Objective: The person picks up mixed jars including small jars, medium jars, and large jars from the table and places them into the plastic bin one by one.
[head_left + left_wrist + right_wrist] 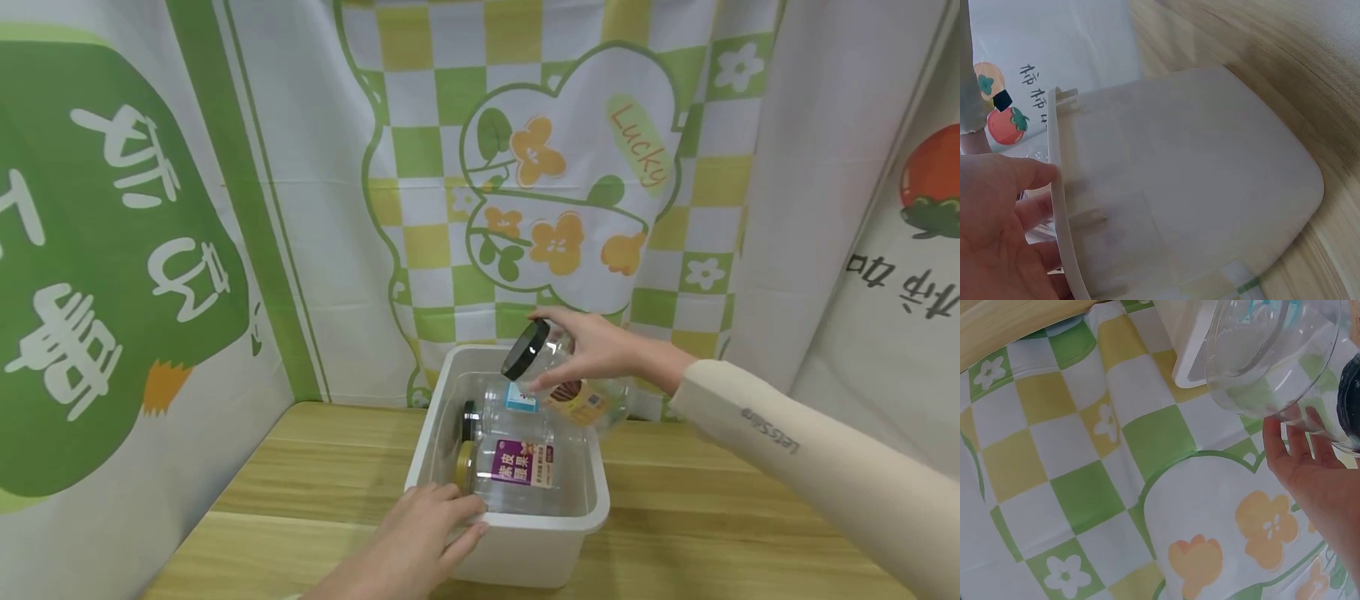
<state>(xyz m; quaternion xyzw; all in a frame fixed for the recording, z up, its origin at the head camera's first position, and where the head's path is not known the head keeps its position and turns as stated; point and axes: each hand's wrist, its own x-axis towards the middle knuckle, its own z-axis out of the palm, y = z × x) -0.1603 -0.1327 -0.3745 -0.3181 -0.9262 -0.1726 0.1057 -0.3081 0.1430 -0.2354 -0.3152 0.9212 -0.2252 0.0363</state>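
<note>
My right hand (600, 346) grips a clear plastic jar (581, 402) with a black lid and an orange label, holding it tilted over the far right part of a white plastic bin (528, 522). In the right wrist view, the fingers of the right hand (1310, 469) lie against the jar's clear wall (1266, 369). My left hand (423, 533) holds the bin's near left rim; the left wrist view shows its thumb and fingers on either side of that edge. Inside the bin lies a clear jar with a purple label (513, 462) and yellow lid. Beyond it lies another black-lidded jar (470, 421), partly hidden.
The bin stands on a wood-grain table (315, 475). Behind the table hangs a green, yellow and white checked cloth (420, 167), close to the bin's far side. Printed cloth also covers the left side (97, 250) and the right side (900, 292).
</note>
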